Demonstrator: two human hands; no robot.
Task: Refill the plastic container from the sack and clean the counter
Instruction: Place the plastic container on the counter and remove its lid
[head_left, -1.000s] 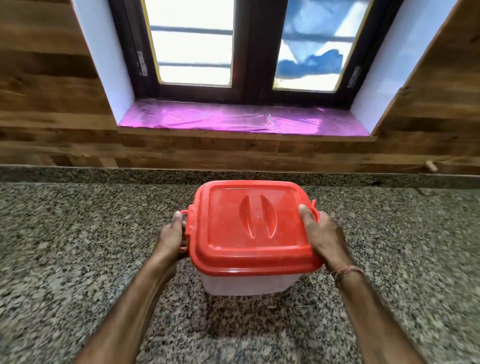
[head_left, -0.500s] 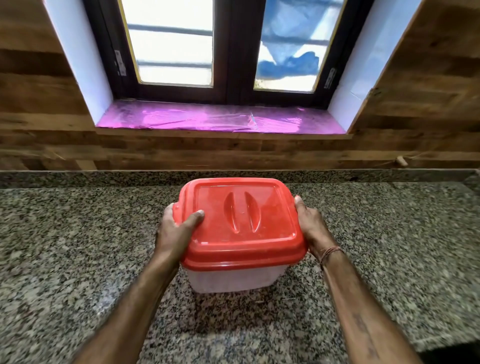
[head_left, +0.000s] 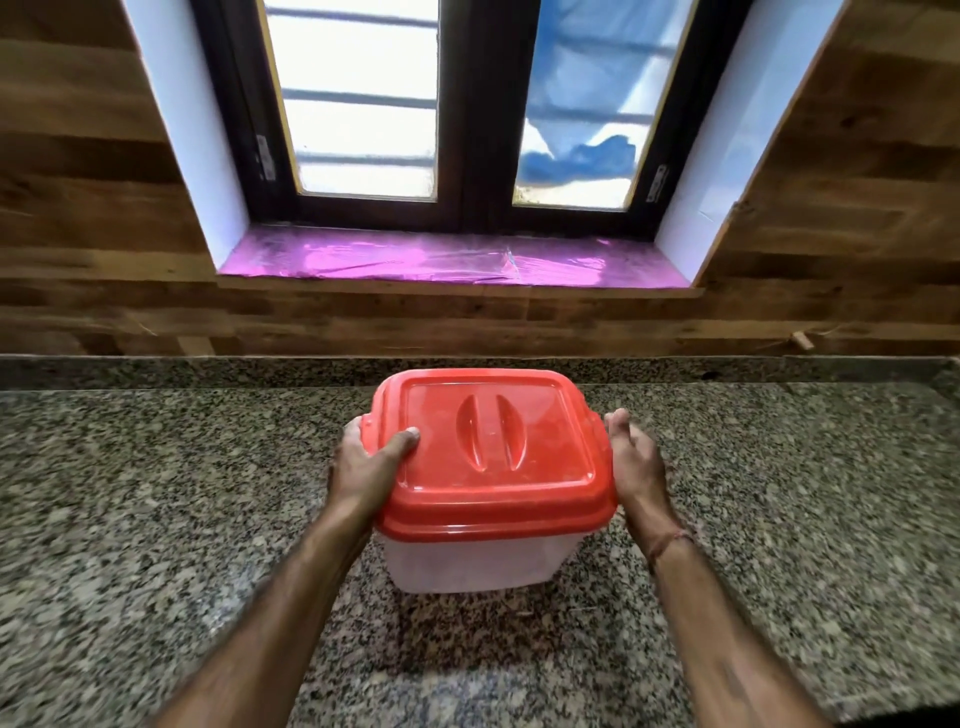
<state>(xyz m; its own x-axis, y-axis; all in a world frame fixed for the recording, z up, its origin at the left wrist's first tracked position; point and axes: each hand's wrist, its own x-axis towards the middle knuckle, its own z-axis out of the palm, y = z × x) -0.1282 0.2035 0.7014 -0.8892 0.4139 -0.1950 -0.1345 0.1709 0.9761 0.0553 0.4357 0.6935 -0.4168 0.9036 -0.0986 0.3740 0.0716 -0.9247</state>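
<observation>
A translucent white plastic container (head_left: 475, 564) with a red lid (head_left: 493, 457) stands on the speckled granite counter (head_left: 156, 519) in the middle of the view. My left hand (head_left: 366, 462) grips the lid's left edge, thumb lying on top of the lid. My right hand (head_left: 634, 457) is at the lid's right edge beside a small red clip, with its fingers fairly straight; whether it touches the lid is unclear. No sack is in view.
Behind the container a low granite upstand meets a wood-panelled wall (head_left: 78, 182). Above it is a dark-framed window (head_left: 467, 130) with a shiny pink-covered sill (head_left: 415, 260). The counter stretches to both sides of the container.
My left thumb went from the container's side onto the lid. My right hand has loosened and drawn slightly off the lid's right edge. The view has tilted up a little.
</observation>
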